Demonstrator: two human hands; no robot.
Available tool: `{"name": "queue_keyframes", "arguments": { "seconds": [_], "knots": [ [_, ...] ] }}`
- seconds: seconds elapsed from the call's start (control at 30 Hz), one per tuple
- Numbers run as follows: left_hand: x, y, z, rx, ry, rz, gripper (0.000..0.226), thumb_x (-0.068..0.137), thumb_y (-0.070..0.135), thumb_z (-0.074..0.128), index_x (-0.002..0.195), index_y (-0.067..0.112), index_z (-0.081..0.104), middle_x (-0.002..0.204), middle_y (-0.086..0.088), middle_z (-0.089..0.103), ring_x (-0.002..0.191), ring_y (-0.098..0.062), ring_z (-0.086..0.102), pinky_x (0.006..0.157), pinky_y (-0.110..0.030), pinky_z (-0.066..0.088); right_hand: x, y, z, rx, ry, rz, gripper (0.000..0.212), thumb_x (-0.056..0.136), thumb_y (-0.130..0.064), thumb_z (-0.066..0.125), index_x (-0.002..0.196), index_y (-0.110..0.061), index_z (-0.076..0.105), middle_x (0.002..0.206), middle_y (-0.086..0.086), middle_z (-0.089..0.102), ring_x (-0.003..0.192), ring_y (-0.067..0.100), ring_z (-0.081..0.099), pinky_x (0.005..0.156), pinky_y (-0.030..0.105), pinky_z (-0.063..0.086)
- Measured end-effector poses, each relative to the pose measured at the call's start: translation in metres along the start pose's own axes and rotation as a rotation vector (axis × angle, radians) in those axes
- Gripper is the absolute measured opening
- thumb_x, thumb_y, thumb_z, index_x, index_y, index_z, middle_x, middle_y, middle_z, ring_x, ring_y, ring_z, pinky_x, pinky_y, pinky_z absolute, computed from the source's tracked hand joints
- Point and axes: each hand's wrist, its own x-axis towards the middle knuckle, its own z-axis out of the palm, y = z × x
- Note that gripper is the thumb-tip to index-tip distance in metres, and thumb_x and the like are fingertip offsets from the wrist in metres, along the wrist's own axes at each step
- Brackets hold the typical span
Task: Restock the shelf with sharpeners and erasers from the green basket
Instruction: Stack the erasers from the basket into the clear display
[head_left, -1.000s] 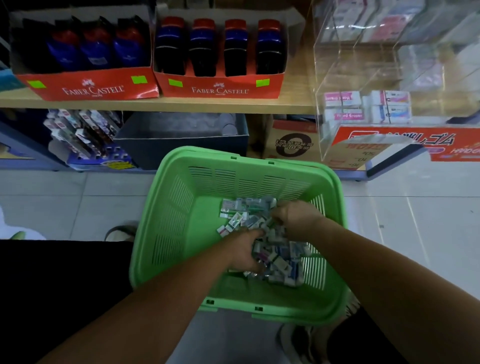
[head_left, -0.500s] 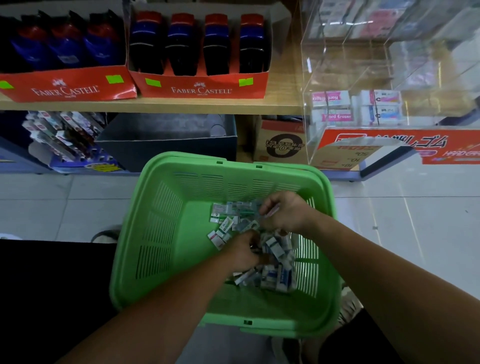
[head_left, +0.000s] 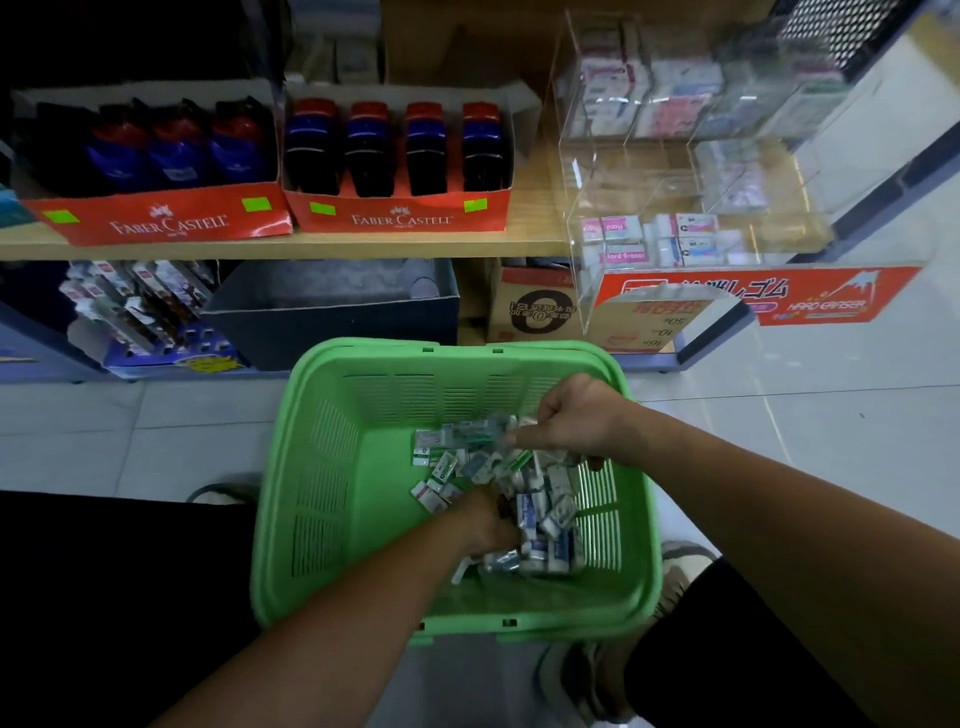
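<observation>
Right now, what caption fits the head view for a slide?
Left hand and right hand reach among small packets inside the green basket before the stationery shelf.

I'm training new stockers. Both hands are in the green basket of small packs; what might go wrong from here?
The small packs lie jumbled, so a grab by the left hand or right hand may mix types for the clear display case. Loose packs could also slip onto the tiled floor beside the green basket.

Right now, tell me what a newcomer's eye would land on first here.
The bright green basket, low centre, with the left hand and right hand in its heap of small packets. Behind it, two red Faber-Castell boxes sit on the wooden shelf.
</observation>
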Motion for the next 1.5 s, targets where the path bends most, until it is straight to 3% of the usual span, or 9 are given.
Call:
{"name": "queue_keyframes", "arguments": {
  "seconds": [0.07,0.23,0.37,0.6,0.7,0.9,1.13,1.3,1.5],
  "knots": [
    [-0.01,-0.001,-0.004,0.071,-0.004,0.031,0.051,0.102,0.033,0.064,0.147,0.013,0.052,0.147,-0.009,0.058,0.129,-0.027,0.057,0.109,-0.032,0.045,-0.013,-0.001,-0.004,-0.083,0.055,-0.03,0.032,0.086,-0.043,0.084,0.079,-0.016,0.067,0.069,0.002,0.068,0.052,0.011,0.062,0.044,0.021,0.049],
    [-0.028,-0.011,-0.029,0.194,0.073,-0.006,0.032,0.095,0.015,0.072,0.127,0.009,0.069,0.122,-0.013,0.07,0.096,-0.021,0.069,0.069,-0.022,0.055,-0.042,-0.011,-0.014,-0.223,0.05,-0.083,0.03,0.09,-0.048,0.078,0.088,-0.018,0.074,0.074,-0.001,0.071,0.062,0.012,0.066,0.046,0.021,0.052],
    [-0.065,0.013,-0.071,0.098,0.132,0.092,0.014,0.096,0.023,0.073,0.107,0.015,0.072,0.103,-0.004,0.073,0.085,-0.018,0.069,0.073,-0.035,0.062,-0.065,-0.032,-0.036,-0.351,-0.042,-0.1,0.027,0.09,-0.05,0.077,0.081,-0.025,0.074,0.082,0.0,0.071,0.07,0.018,0.071,0.053,0.032,0.06],
    [-0.156,0.086,-0.125,-0.117,0.173,0.348,0.018,0.097,0.02,0.072,0.114,0.016,0.07,0.092,-0.005,0.072,0.047,-0.005,0.051,0.04,-0.019,0.035,-0.103,-0.059,-0.083,-0.313,-0.027,-0.096,0.026,0.097,-0.038,0.071,0.118,-0.023,0.072,0.115,0.004,0.063,0.072,0.023,0.069,0.046,0.025,0.05],
    [-0.186,0.105,-0.144,-0.157,0.191,0.414,0.017,0.097,0.019,0.073,0.112,0.014,0.07,0.079,-0.003,0.066,0.051,-0.011,0.043,0.04,-0.021,0.028,-0.11,-0.061,-0.099,-0.081,-0.035,-0.112,0.018,0.099,-0.029,0.071,0.091,-0.014,0.079,0.107,0.007,0.072,0.07,0.022,0.062,0.048,0.029,0.048],
    [-0.207,0.133,-0.162,-0.145,0.18,0.456,0.018,0.094,0.016,0.075,0.11,0.01,0.07,0.074,-0.002,0.065,0.048,-0.011,0.043,0.039,-0.02,0.025,-0.117,-0.066,-0.123,0.271,-0.023,-0.134,0.015,0.103,-0.02,0.066,0.102,-0.007,0.073,0.072,-0.005,0.074,0.045,0.008,0.055,0.038,0.017,0.034],
    [-0.192,0.159,-0.171,-0.177,0.213,0.494,0.016,0.089,0.018,0.08,0.104,0.017,0.074,0.085,-0.006,0.071,0.05,-0.012,0.048,0.041,-0.021,0.027,-0.109,-0.066,-0.152,0.391,0.022,-0.215,0.014,0.1,-0.024,0.069,0.101,-0.01,0.074,0.098,0.011,0.079,0.051,0.013,0.058,0.041,0.023,0.039],
    [-0.182,0.184,-0.179,-0.276,0.248,0.499,0.015,0.089,0.016,0.08,0.103,0.02,0.076,0.087,-0.004,0.075,0.054,-0.017,0.048,0.04,-0.021,0.028,-0.102,-0.058,-0.182,0.378,0.086,-0.179,0.015,0.096,-0.023,0.074,0.099,-0.008,0.075,0.089,0.011,0.078,0.048,0.008,0.057,0.045,0.025,0.04],
    [-0.166,0.207,-0.174,-0.356,0.418,0.455,0.005,0.092,0.021,0.077,0.095,0.017,0.076,0.078,-0.003,0.072,0.037,-0.005,0.038,0.037,-0.019,0.027,-0.107,-0.02,-0.235,0.396,0.46,-0.064,0.021,0.095,-0.024,0.076,0.084,-0.007,0.078,0.085,0.009,0.078,0.062,0.023,0.06,0.047,0.031,0.046]
  ]
}}
